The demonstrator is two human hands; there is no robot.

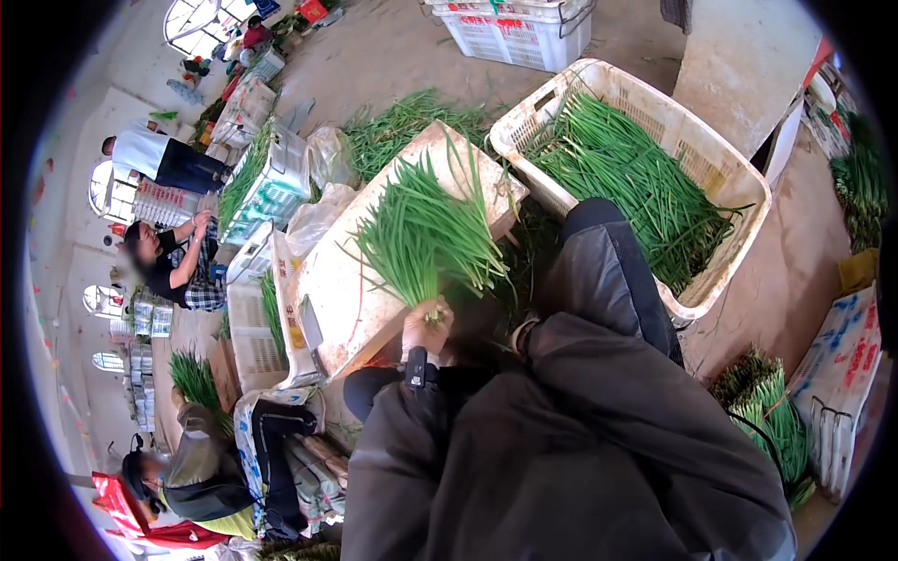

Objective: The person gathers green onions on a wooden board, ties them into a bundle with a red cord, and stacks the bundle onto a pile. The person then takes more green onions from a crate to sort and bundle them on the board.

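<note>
My left hand (427,325) is closed round the pale stalk ends of a bunch of garlic chives (421,229). The green leaves fan out away from me above a worn, light-coloured board (341,290). A dark device is strapped to my left wrist. Close to the right of the bunch, my right wrist (526,334) shows at the end of its sleeve. My right hand beyond it is dark and smeared, so its fingers cannot be made out. A large white crate (739,248) to the right of my knee holds many loose chives (631,178).
More loose chives (412,131) lie behind the board. Tied green bundles (772,416) stand at the lower right. A white crate (253,327) is left of the board. Co-workers sit and stand at the left, one person (178,262) facing this way. Another crate (514,37) stands at the back.
</note>
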